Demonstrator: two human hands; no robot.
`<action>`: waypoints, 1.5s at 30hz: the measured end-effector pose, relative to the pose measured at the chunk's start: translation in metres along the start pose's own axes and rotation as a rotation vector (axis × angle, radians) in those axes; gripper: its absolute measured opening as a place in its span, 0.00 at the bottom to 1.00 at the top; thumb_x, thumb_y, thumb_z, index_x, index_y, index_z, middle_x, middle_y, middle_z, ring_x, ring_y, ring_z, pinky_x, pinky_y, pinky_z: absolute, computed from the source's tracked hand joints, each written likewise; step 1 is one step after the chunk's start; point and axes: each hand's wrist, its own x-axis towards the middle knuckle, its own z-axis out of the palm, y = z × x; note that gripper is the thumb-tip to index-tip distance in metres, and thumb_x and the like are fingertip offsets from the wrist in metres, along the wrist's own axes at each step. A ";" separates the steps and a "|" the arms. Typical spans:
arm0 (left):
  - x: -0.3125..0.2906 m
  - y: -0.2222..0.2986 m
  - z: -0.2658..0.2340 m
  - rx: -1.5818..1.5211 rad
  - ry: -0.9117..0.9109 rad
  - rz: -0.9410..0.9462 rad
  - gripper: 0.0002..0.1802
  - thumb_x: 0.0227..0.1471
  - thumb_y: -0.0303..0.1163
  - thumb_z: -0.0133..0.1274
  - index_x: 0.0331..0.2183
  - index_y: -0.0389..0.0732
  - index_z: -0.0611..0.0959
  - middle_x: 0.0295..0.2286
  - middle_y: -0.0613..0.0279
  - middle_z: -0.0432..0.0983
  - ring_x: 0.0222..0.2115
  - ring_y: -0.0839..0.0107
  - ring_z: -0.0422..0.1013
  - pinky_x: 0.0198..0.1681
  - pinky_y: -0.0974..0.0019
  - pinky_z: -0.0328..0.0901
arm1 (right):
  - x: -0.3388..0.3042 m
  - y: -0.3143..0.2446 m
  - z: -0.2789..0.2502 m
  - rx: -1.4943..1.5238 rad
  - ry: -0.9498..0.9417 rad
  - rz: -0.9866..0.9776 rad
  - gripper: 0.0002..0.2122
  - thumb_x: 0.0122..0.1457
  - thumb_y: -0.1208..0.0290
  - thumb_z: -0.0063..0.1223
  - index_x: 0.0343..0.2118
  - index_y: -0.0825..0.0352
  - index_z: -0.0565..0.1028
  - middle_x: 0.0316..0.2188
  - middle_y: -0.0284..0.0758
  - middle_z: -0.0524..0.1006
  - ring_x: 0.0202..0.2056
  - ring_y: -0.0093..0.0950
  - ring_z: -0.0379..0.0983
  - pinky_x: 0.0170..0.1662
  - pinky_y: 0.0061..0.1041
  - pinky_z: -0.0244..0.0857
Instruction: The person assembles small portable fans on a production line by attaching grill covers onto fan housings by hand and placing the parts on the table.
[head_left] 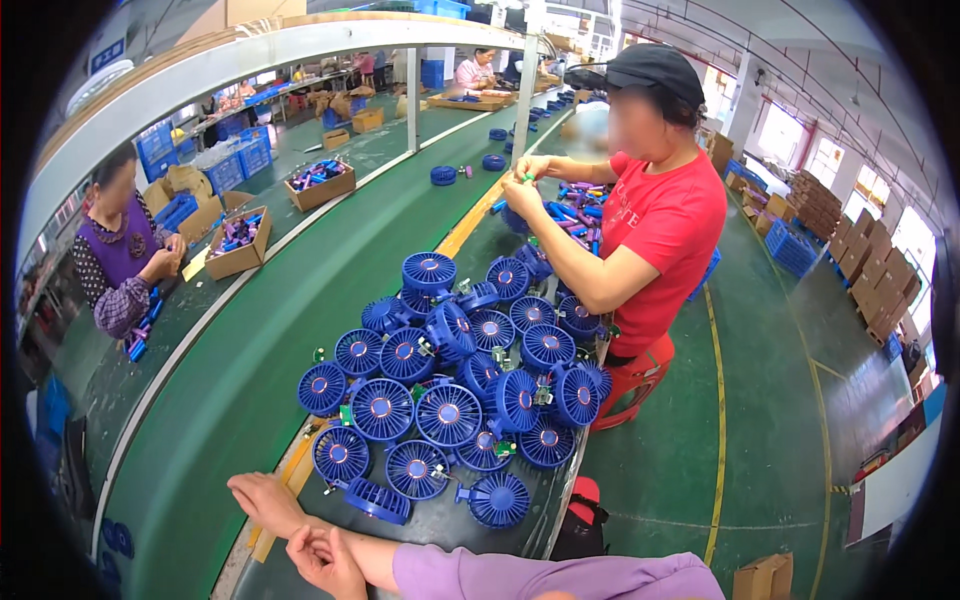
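My right arm, in a lavender sleeve, reaches across the lower edge to the left. My right hand (268, 502) hangs over the wooden edge strip beside the green conveyor belt (190, 470), its fingers loosely stretched and nothing seen in them. My left hand (326, 564) lies just below, fingers curled against my right forearm near the wrist. Beyond my hands is a heap of blue round fan heads (447, 415) on the dark worktable (435, 520); small green circuit boards (346, 414) hang from some. The nearest fan head (376, 500) lies tilted; neither hand touches it.
A co-worker in a red shirt (665, 225) sits at the far right of the table, handling a small green part beside purple and blue cylinders (578, 215). Across the belt, another person (125, 250) works beside cardboard boxes (240, 243). A white overhead frame (410, 35) spans the line.
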 end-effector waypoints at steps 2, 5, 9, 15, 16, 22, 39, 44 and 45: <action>0.001 0.007 -0.002 -0.054 -0.035 0.028 0.19 0.52 0.21 0.57 0.45 0.38 0.71 0.30 0.69 0.68 0.24 0.86 0.59 0.25 0.82 0.53 | 0.001 -0.006 0.000 0.316 -0.081 0.121 0.07 0.64 0.67 0.48 0.33 0.64 0.74 0.23 0.40 0.76 0.25 0.45 0.73 0.27 0.37 0.67; 0.001 0.011 -0.001 -0.106 0.007 0.023 0.18 0.49 0.23 0.60 0.42 0.36 0.73 0.26 0.67 0.71 0.22 0.85 0.63 0.23 0.83 0.55 | -0.002 0.001 0.003 0.202 -0.082 -0.019 0.09 0.64 0.65 0.49 0.30 0.65 0.72 0.19 0.42 0.73 0.23 0.49 0.70 0.26 0.41 0.63; 0.003 0.019 -0.001 0.068 -0.058 0.032 0.07 0.45 0.26 0.61 0.29 0.36 0.80 0.25 0.59 0.74 0.24 0.68 0.70 0.29 0.68 0.65 | 0.000 0.016 0.006 0.234 -0.151 0.054 0.15 0.63 0.60 0.50 0.27 0.68 0.71 0.20 0.45 0.71 0.22 0.45 0.63 0.27 0.38 0.61; -0.001 0.030 -0.054 -0.208 -0.157 -0.166 0.03 0.52 0.21 0.55 0.32 0.35 0.78 0.24 0.64 0.75 0.20 0.81 0.70 0.24 0.77 0.65 | -0.005 0.007 0.009 0.301 -0.205 0.152 0.19 0.66 0.57 0.44 0.28 0.69 0.77 0.23 0.40 0.77 0.26 0.33 0.73 0.33 0.31 0.66; -0.002 0.032 -0.066 -0.221 -0.145 -0.226 0.04 0.53 0.20 0.54 0.33 0.35 0.78 0.24 0.63 0.75 0.20 0.81 0.70 0.24 0.77 0.66 | -0.003 0.008 0.008 0.263 -0.216 0.116 0.20 0.66 0.56 0.44 0.29 0.69 0.77 0.23 0.40 0.78 0.26 0.33 0.73 0.34 0.31 0.66; -0.005 0.000 -0.112 -0.339 0.058 -0.397 0.05 0.62 0.29 0.49 0.36 0.38 0.77 0.21 0.65 0.75 0.17 0.82 0.65 0.20 0.78 0.60 | -0.008 0.001 0.012 0.200 -0.238 0.086 0.21 0.66 0.54 0.44 0.28 0.68 0.77 0.22 0.44 0.77 0.25 0.36 0.74 0.30 0.33 0.65; -0.001 0.006 -0.123 -0.422 -0.033 -0.413 0.19 0.66 0.37 0.40 0.28 0.37 0.79 0.12 0.74 0.61 0.13 0.86 0.55 0.16 0.77 0.49 | -0.013 -0.003 0.014 0.039 -0.289 0.052 0.18 0.64 0.56 0.47 0.29 0.67 0.77 0.22 0.41 0.77 0.26 0.37 0.75 0.30 0.33 0.66; 0.018 0.064 -0.125 -0.541 -0.091 -0.172 0.19 0.64 0.42 0.45 0.28 0.38 0.78 0.23 0.63 0.67 0.20 0.79 0.62 0.20 0.75 0.55 | -0.009 0.004 0.008 0.089 -0.252 0.038 0.17 0.64 0.57 0.46 0.29 0.67 0.77 0.21 0.41 0.77 0.26 0.38 0.76 0.30 0.33 0.67; 0.023 0.087 -0.129 -0.660 -0.121 -0.113 0.19 0.62 0.44 0.47 0.27 0.40 0.77 0.28 0.60 0.66 0.23 0.75 0.63 0.22 0.73 0.57 | -0.009 0.008 0.003 0.084 -0.227 0.025 0.17 0.64 0.57 0.46 0.28 0.67 0.77 0.21 0.41 0.77 0.25 0.38 0.76 0.30 0.34 0.66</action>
